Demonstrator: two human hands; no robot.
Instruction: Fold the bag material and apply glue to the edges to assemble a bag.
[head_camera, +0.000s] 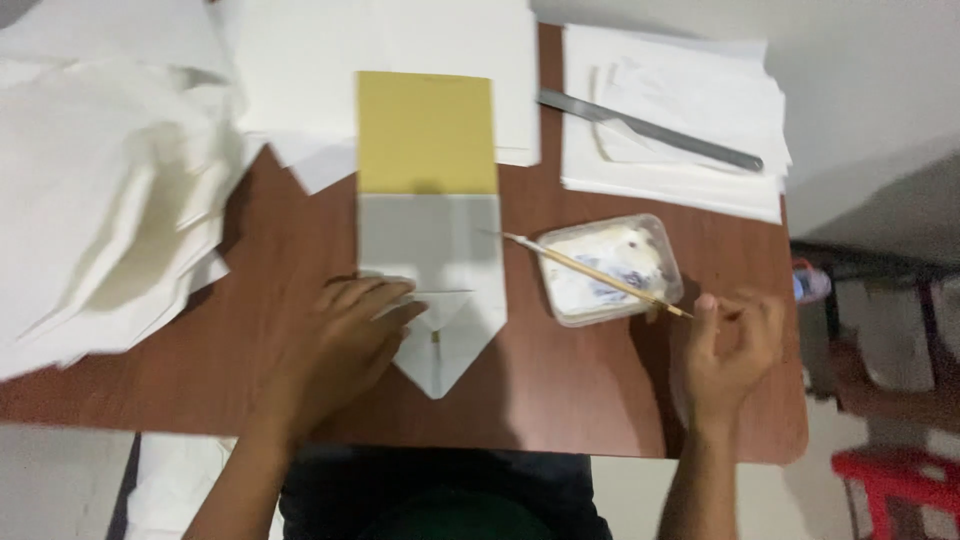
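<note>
Folded paper bag (432, 240) under left hand (335, 345) — brush (590, 272) in right hand (728, 350)

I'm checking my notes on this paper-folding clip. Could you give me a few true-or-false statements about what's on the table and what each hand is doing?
1. The left hand presses on the folded white paper. True.
2. The right hand holds scissors. False: it holds a thin brush.
3. The brush lies across a clear plastic tub. True.
4. The yellow sheet lies under the right hand. False: it lies beyond the folded paper.
5. A metal blade rests on the white paper stack. True.
</note>
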